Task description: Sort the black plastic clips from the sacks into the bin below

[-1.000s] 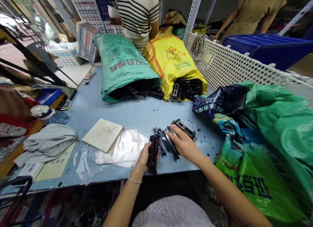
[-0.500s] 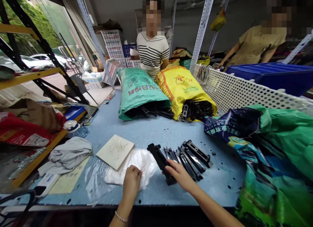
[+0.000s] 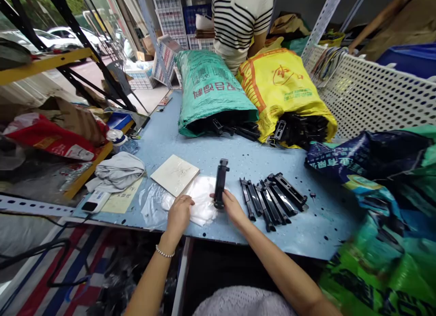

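Observation:
My right hand [image 3: 233, 207] is closed around the lower end of a long black plastic part [image 3: 221, 182], which stands nearly upright above the table. Beside it, my left hand [image 3: 180, 212] has its fingers curled together at a pile of thin clear plastic bags [image 3: 203, 202], seemingly pinching one; the fingertips are partly hidden. A pale square tile [image 3: 175, 174] rests across the back left of the pile. To the right of my right hand, several similar black parts [image 3: 272, 202] lie side by side in a slanting row on the blue table [image 3: 211, 152].
A green sack [image 3: 211, 89] and a yellow sack [image 3: 284, 86] spill black parts at the back. Crumpled sacks [image 3: 381, 193] cover the right side, below a white perforated basket [image 3: 374, 93]. A grey cloth [image 3: 117, 170] lies left. A person in a striped top [image 3: 238, 21] stands behind.
The view has tipped downward. My right hand has brought the black part closer to my left hand and turned it more upright. My left hand remains at the plastic bags.

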Demonstrator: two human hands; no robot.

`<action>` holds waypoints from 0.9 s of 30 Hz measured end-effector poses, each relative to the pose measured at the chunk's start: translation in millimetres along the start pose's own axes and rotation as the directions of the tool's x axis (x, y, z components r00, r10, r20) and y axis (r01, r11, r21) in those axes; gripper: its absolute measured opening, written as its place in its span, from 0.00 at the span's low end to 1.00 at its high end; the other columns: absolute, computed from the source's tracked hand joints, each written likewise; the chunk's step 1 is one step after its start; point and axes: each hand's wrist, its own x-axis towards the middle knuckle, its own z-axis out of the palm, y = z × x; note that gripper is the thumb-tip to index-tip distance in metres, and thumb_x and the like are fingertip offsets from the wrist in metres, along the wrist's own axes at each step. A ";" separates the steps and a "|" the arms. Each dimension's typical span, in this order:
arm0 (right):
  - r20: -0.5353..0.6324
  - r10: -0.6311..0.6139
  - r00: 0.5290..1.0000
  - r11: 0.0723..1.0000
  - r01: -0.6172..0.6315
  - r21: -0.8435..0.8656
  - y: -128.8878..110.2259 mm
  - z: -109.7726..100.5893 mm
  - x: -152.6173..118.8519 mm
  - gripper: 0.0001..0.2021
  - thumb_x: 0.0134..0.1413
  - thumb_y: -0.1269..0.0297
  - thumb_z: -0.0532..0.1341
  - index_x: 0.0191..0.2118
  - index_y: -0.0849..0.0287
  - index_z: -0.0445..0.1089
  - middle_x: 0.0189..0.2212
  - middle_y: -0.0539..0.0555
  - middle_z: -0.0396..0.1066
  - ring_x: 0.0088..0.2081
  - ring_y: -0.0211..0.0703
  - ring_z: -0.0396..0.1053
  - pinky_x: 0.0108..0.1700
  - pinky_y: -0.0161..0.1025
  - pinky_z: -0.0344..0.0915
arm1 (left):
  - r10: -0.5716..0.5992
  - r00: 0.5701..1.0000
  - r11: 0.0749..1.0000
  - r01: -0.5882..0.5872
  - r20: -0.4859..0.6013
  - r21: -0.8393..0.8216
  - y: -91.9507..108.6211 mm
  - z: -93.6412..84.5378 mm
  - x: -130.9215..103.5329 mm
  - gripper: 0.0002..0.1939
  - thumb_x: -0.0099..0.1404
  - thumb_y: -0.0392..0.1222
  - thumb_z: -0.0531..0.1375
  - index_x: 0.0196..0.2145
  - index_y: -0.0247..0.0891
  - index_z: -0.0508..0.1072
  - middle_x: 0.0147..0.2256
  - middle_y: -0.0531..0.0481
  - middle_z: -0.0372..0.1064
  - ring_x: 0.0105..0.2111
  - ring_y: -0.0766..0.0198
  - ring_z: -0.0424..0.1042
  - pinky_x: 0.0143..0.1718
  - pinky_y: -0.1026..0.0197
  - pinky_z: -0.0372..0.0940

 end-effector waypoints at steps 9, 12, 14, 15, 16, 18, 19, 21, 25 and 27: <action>0.482 0.526 0.701 0.727 -0.665 0.172 22.1 -39.4 -48.3 0.20 0.62 0.53 0.55 0.37 0.68 0.72 0.14 0.45 0.60 0.11 0.26 0.44 0.14 0.28 0.43 | -0.030 0.998 0.997 0.033 0.048 -0.068 5.1 -13.3 -4.3 0.25 0.65 0.34 0.52 0.59 0.41 0.67 0.58 0.41 0.64 0.39 0.62 0.73 0.47 0.55 0.69; 0.474 0.458 0.752 0.712 -0.630 0.311 26.8 -36.5 -49.8 0.20 0.65 0.55 0.54 0.41 0.70 0.72 0.16 0.44 0.60 0.12 0.25 0.43 0.15 0.27 0.43 | -0.041 0.999 0.998 0.042 0.034 -0.049 6.7 -17.8 -15.2 0.24 0.67 0.36 0.52 0.60 0.41 0.65 0.59 0.40 0.62 0.33 0.67 0.72 0.42 0.57 0.70; 0.569 0.425 0.704 0.684 -0.662 0.308 24.5 -33.0 -52.1 0.21 0.65 0.54 0.54 0.43 0.71 0.72 0.16 0.45 0.61 0.12 0.25 0.43 0.15 0.27 0.44 | 0.029 0.999 1.000 -0.029 0.018 -0.010 8.3 -16.6 -20.9 0.25 0.67 0.35 0.52 0.61 0.40 0.62 0.59 0.39 0.61 0.39 0.63 0.73 0.46 0.56 0.69; 0.619 0.421 0.663 0.658 -0.693 0.294 23.1 -30.9 -53.1 0.22 0.65 0.54 0.54 0.44 0.71 0.72 0.16 0.45 0.60 0.12 0.25 0.43 0.14 0.27 0.44 | 0.067 0.998 0.997 -0.066 -0.008 0.024 8.9 -15.1 -22.9 0.25 0.67 0.33 0.52 0.61 0.39 0.63 0.58 0.39 0.61 0.44 0.60 0.73 0.49 0.55 0.69; 0.652 0.422 0.630 0.633 -0.720 0.285 22.1 -28.9 -53.8 0.22 0.65 0.53 0.54 0.44 0.72 0.72 0.16 0.44 0.60 0.12 0.25 0.42 0.14 0.27 0.44 | 0.091 0.995 0.994 -0.087 -0.044 0.071 9.1 -13.3 -24.4 0.24 0.66 0.31 0.51 0.59 0.37 0.64 0.57 0.38 0.63 0.49 0.57 0.71 0.51 0.53 0.68; 0.656 0.422 0.626 0.612 -0.730 0.303 22.0 -26.0 -54.3 0.21 0.65 0.54 0.55 0.43 0.72 0.72 0.16 0.44 0.59 0.12 0.25 0.42 0.14 0.27 0.44 | 0.089 0.991 0.980 -0.069 -0.102 0.187 7.6 -10.2 -26.5 0.21 0.64 0.27 0.49 0.51 0.35 0.70 0.54 0.38 0.65 0.53 0.54 0.69 0.54 0.51 0.67; 0.643 0.419 0.641 0.615 -0.721 0.319 22.9 -25.2 -54.3 0.21 0.65 0.54 0.55 0.43 0.72 0.72 0.16 0.44 0.59 0.12 0.25 0.42 0.15 0.26 0.44 | 0.073 0.992 0.970 -0.045 -0.106 0.240 6.0 -9.2 -27.0 0.19 0.63 0.26 0.49 0.47 0.35 0.73 0.53 0.38 0.66 0.53 0.53 0.70 0.53 0.50 0.67; 0.631 0.411 0.658 0.628 -0.706 0.327 26.5 -24.5 -54.0 0.21 0.66 0.54 0.54 0.44 0.71 0.71 0.17 0.43 0.59 0.12 0.25 0.42 0.15 0.26 0.44 | 0.049 0.996 0.955 -0.025 -0.075 0.295 1.9 -8.0 -26.9 0.20 0.62 0.25 0.48 0.43 0.36 0.75 0.53 0.40 0.68 0.52 0.52 0.71 0.53 0.50 0.68; 0.697 0.426 0.576 0.584 -0.764 0.274 37.7 -22.6 -49.8 0.21 0.67 0.52 0.52 0.43 0.70 0.70 0.16 0.42 0.55 0.12 0.25 0.41 0.14 0.26 0.43 | 0.077 0.995 0.977 -0.061 -0.069 0.206 -2.9 -8.8 -23.8 0.28 0.65 0.27 0.48 0.61 0.37 0.64 0.60 0.39 0.62 0.60 0.54 0.64 0.61 0.51 0.63; 0.705 0.413 0.576 0.562 -0.771 0.300 42.0 -20.0 -43.8 0.20 0.67 0.53 0.53 0.43 0.69 0.69 0.16 0.40 0.52 0.12 0.24 0.36 0.14 0.24 0.39 | 0.084 0.993 0.981 -0.069 -0.079 0.179 -1.4 -9.9 -25.7 0.31 0.67 0.30 0.49 0.67 0.38 0.54 0.65 0.38 0.54 0.64 0.53 0.58 0.63 0.49 0.60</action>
